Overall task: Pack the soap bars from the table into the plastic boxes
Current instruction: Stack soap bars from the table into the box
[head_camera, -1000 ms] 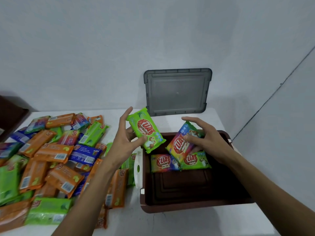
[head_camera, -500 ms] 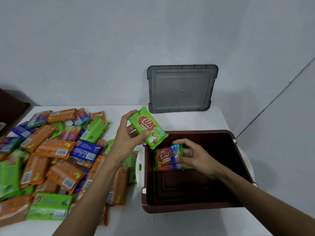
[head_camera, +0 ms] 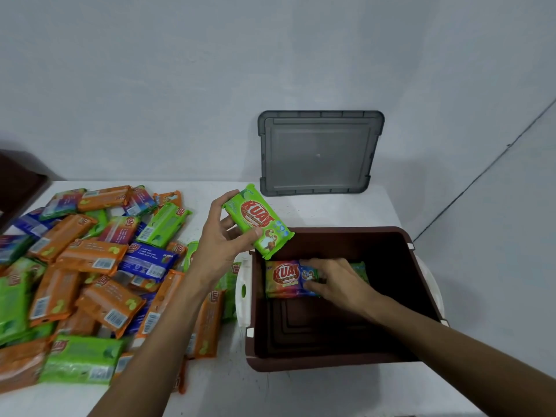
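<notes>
Soap bar (head_camera: pixel 284 279) in rainbow wrap lies flat in the brown box (head_camera: pixel 331 364), toward 11 o'clock, pinched by the right grip (head_camera: pixel 337 281), seemingly to square the first row. The left grip (head_camera: pixel 221 242) clasps a green bar (head_camera: pixel 258 221) above the box's 10 o'clock corner, likely next in. Loose bars (head_camera: pixel 90 266) heap the desk (head_camera: pixel 301 392) at 9 o'clock; a grey lid (head_camera: pixel 320 153) leans at 12.

Green soap bar (head_camera: pixel 258 221): bright lime wrapper with red lettering edged in white and small blue marks. Multicoloured soap bar (head_camera: pixel 284 279): wrapper shading from yellow and orange to purple, blue at one end, with red lettering. Box (head_camera: pixel 331 364): dark brown, with white handles (head_camera: pixel 240 308). Lid (head_camera: pixel 319 152): translucent grey. Pile of soap bars (head_camera: pixel 90 266): orange, green and blue wrappers bearing white barcode patches. Table (head_camera: pixel 301 392): white.
</notes>
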